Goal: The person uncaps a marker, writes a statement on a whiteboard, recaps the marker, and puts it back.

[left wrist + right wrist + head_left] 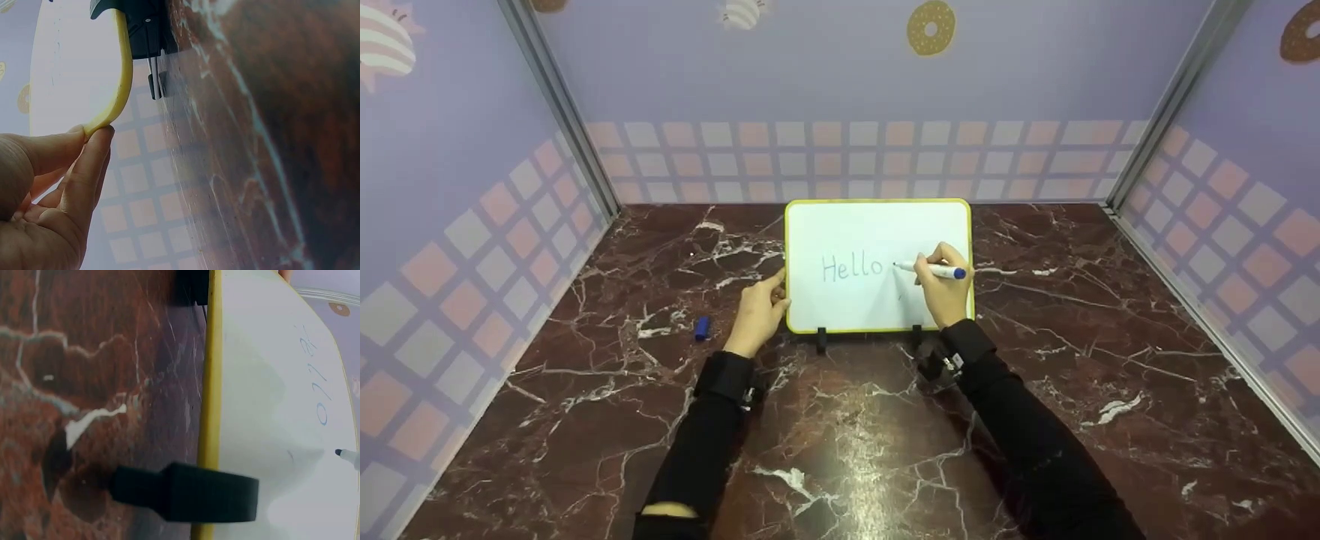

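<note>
A whiteboard [870,225] with a yellow frame stands at the back middle, with "Hello" written on it in blue. My left hand [757,316] pinches the board's left edge; in the left wrist view, thumb and fingers grip the yellow frame [122,84] near a lower corner. With my right hand [945,296] I hold a white marker [926,268] with a blue end, in a writing grip. Its dark tip is right at the board surface, just right of the "o". The right wrist view shows the marker tip [338,452] but not the hand holding it.
A blue marker cap [702,328] lies on the dark red marbled table [840,420], left of my left hand. Black stand feet [821,341] hold the board's bottom edge. A small stray mark [900,298] shows below the writing. Patterned purple walls [840,90] enclose the table's back and sides.
</note>
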`<state>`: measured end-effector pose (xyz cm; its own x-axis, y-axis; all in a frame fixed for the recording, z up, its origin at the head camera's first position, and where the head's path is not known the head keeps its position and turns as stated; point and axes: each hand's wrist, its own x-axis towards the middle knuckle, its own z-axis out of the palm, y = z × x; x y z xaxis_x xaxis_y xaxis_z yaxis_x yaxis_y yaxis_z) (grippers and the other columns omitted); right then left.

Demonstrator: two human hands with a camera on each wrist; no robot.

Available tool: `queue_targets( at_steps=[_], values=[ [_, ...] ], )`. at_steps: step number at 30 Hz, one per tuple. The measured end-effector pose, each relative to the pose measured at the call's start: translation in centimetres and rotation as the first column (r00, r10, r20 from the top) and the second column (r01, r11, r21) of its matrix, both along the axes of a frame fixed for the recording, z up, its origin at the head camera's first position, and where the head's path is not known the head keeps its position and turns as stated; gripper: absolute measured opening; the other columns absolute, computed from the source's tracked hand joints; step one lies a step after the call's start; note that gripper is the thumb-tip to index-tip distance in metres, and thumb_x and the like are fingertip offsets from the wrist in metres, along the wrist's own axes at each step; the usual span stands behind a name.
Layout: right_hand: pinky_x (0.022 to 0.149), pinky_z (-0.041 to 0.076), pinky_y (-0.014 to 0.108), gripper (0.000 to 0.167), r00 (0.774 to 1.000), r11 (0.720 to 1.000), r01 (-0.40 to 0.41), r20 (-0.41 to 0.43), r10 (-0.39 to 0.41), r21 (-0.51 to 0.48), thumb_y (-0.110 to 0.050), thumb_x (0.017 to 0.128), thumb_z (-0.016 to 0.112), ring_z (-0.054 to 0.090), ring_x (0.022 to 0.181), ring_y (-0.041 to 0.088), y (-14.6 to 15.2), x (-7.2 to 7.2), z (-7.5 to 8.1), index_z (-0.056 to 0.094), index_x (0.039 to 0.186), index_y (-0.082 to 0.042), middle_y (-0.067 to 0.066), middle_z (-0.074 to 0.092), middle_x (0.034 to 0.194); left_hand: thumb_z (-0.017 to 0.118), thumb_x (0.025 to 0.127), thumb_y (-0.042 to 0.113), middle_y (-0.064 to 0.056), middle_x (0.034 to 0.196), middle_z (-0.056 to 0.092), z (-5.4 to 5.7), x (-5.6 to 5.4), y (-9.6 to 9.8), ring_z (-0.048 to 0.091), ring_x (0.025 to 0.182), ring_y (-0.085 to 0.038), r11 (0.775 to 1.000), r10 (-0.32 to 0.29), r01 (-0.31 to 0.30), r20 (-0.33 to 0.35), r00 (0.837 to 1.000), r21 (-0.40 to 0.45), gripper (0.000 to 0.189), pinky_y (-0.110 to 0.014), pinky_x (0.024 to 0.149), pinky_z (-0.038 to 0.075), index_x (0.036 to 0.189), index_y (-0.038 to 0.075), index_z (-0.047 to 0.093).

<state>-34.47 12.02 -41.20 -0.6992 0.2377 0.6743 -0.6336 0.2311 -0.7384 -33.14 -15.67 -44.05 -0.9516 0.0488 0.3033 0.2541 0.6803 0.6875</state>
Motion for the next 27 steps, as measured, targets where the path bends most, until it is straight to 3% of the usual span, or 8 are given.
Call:
queue_targets(
  at_steps=[8,15,17,22,24,27],
  values=[
    [0.049,0.041,0.013,0.027,1.0,0.999,0.005,-0.029,-0.003,0.053,0.016,0.084,0.059,0.058,0.049,0.038,-0.06,0.13,-0.07,0.043,0.063,0.013,0.026,0.057,0.064,0.063,0.091,-0.007,-0.024,0.102,0.072,-0.06,-0.02,0.06,0.069,0.091,-0.033,1.0,0.001,-0.001,-0.013,1.0,0.014,0.054,-0.041,0.078,0.055,0.143,-0.003,0.048],
    [0.048,0.037,0.013,0.029,0.999,0.995,0.014,-0.049,-0.009,0.098,0.018,0.082,0.057,0.05,0.047,0.002,0.46,0.52,-0.09,0.037,0.061,0.012,0.022,0.053,0.06,0.062,0.093,-0.005,-0.022,0.105,0.072,-0.02,-0.08,0.0,0.069,0.094,-0.031,1.0,0.009,-0.009,0.021,1.0,0.015,0.055,-0.04,0.079,0.054,0.145,0.0,0.046],
    [0.048,0.037,0.013,0.029,0.999,0.995,0.021,-0.043,-0.017,0.095,0.018,0.083,0.057,0.052,0.047,0.007,0.63,0.46,-0.04,0.038,0.062,0.011,0.022,0.052,0.06,0.062,0.092,-0.005,-0.023,0.105,0.072,-0.03,-0.11,0.01,0.069,0.094,-0.032,1.0,0.008,-0.008,0.018,1.0,0.02,0.055,-0.041,0.08,0.055,0.145,0.001,0.046],
    [0.049,0.038,0.013,0.028,0.999,0.996,0.044,-0.017,-0.043,0.084,0.016,0.084,0.058,0.058,0.049,0.034,0.79,0.08,0.11,0.041,0.063,0.013,0.022,0.055,0.061,0.063,0.092,-0.005,-0.024,0.105,0.072,-0.07,-0.12,0.02,0.069,0.096,-0.033,1.0,0.002,-0.002,0.012,1.0,0.021,0.055,-0.043,0.083,0.056,0.144,0.0,0.047],
    [0.049,0.038,0.013,0.027,0.999,0.995,0.045,-0.013,-0.044,0.085,0.015,0.084,0.059,0.058,0.049,0.034,0.8,0.06,0.14,0.042,0.063,0.012,0.023,0.055,0.061,0.063,0.092,-0.005,-0.024,0.107,0.071,-0.07,-0.12,-0.02,0.069,0.097,-0.033,1.0,0.001,-0.001,0.018,1.0,0.016,0.055,-0.043,0.085,0.056,0.144,0.0,0.047],
    [0.048,0.037,0.013,0.028,0.999,0.996,0.033,-0.021,-0.031,0.083,0.017,0.083,0.058,0.057,0.046,0.022,0.83,0.14,0.16,0.041,0.062,0.013,0.023,0.055,0.061,0.063,0.092,-0.004,-0.023,0.108,0.071,0.01,-0.1,-0.1,0.07,0.098,-0.033,1.0,0.0,0.0,0.021,1.0,0.008,0.055,-0.043,0.085,0.056,0.145,0.0,0.047]
  ],
)
